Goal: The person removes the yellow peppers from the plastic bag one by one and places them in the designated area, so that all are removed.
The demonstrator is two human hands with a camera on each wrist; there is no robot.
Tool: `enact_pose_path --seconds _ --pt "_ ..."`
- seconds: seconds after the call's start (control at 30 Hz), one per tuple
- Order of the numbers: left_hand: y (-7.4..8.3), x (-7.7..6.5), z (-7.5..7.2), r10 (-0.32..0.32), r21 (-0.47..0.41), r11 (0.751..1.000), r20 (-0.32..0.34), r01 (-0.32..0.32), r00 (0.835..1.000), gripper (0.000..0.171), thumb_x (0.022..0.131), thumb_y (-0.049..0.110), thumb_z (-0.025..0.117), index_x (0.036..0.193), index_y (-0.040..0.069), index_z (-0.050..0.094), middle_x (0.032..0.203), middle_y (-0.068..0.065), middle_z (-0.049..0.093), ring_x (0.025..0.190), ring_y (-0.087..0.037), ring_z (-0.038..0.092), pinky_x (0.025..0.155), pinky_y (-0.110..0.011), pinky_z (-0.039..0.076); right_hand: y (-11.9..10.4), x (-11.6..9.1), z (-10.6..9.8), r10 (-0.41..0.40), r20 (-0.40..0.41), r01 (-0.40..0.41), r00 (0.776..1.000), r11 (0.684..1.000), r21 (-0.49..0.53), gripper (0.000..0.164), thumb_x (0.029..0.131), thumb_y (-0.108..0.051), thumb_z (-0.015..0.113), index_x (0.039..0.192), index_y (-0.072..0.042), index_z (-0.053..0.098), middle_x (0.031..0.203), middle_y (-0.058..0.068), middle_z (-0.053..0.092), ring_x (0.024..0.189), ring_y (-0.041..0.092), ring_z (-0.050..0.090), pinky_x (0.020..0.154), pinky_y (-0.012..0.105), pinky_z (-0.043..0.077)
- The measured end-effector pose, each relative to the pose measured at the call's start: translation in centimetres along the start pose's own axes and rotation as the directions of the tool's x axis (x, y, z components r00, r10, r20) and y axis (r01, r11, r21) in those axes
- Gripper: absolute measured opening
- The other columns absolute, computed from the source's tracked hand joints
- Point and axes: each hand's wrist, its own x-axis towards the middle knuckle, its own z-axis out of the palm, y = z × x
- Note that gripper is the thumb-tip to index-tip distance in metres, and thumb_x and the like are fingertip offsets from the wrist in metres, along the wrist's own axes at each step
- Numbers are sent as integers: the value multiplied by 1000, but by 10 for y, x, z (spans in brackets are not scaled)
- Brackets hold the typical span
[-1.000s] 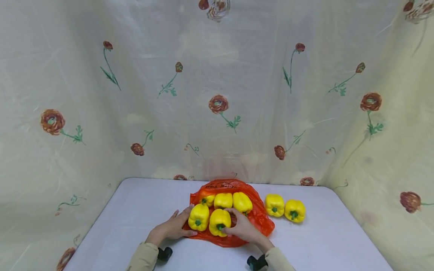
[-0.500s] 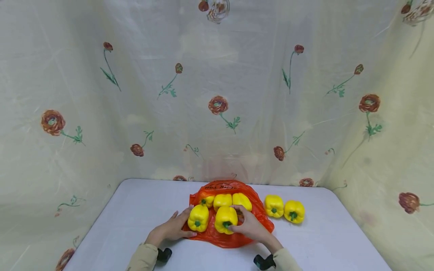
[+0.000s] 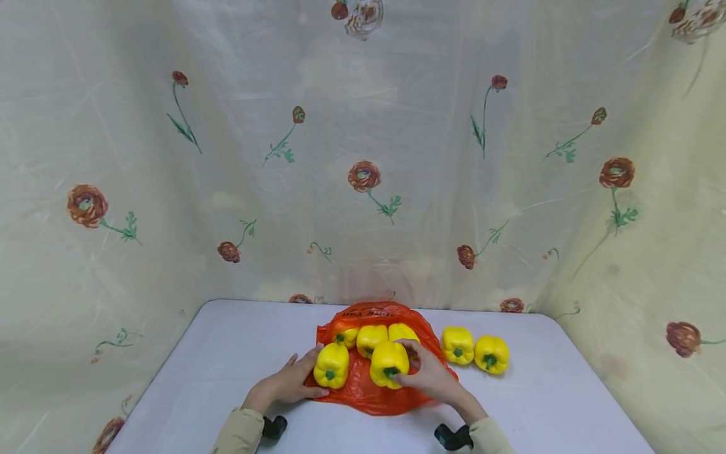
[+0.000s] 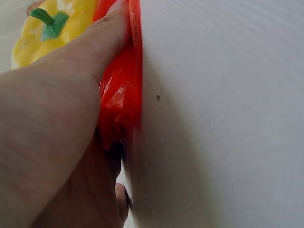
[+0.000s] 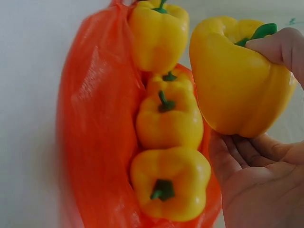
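Pepper [image 3: 389, 360] moved rightward in right hand [image 3: 432, 376]; left hand [image 3: 289, 382] touches bag [image 3: 365, 398].

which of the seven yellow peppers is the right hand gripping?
The front-right yellow pepper over the red bag: the right hand grips it. The other six peppers are outside that grip.
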Motion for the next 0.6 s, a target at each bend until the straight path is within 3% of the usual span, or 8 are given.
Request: enact_pose_path --seconds 0.43,0.6 --pt "-2 2 1 -5 12 1000 -3 5 1000 101 83 62 62 156 11 14 163 -8 15 149 -31 19 120 -58 5 -3 -11 -35 27 -130 -28 991 1000 -4 73 77 -27 81 138 -15 44 136 7 49 122 26 48 105 49 45" --pt "-1 2 1 -8 10 1000 -3 8 1000 101 83 62 62 156 11 14 163 -8 15 149 -30 19 120 -57 5 -4 -18 -54 -25 -139 26 990 1000 3 75 80 -23 79 141 -9 38 142 13 44 129 33 45 108 50 41"
